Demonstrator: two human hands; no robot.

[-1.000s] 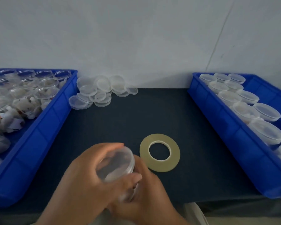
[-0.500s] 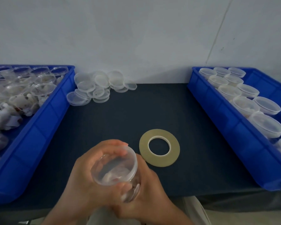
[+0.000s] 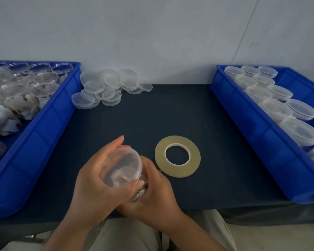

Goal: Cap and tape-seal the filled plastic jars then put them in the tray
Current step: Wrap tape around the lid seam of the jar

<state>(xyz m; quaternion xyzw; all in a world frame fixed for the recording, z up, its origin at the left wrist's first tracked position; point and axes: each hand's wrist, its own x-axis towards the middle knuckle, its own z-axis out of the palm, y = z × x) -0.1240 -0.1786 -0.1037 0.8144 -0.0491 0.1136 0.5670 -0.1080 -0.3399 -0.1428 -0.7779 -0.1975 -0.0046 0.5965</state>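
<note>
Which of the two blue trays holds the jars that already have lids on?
The right tray: its lidded jars sit in rows, while the left tray holds open jars with their filling showing.

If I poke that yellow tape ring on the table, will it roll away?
Probably not. The tape roll lies flat on the dark table, so a poke would likely just slide it. It looks thin with a big hole, so it is probably light and easy to lift. Stood on its edge, it could well roll.
</note>
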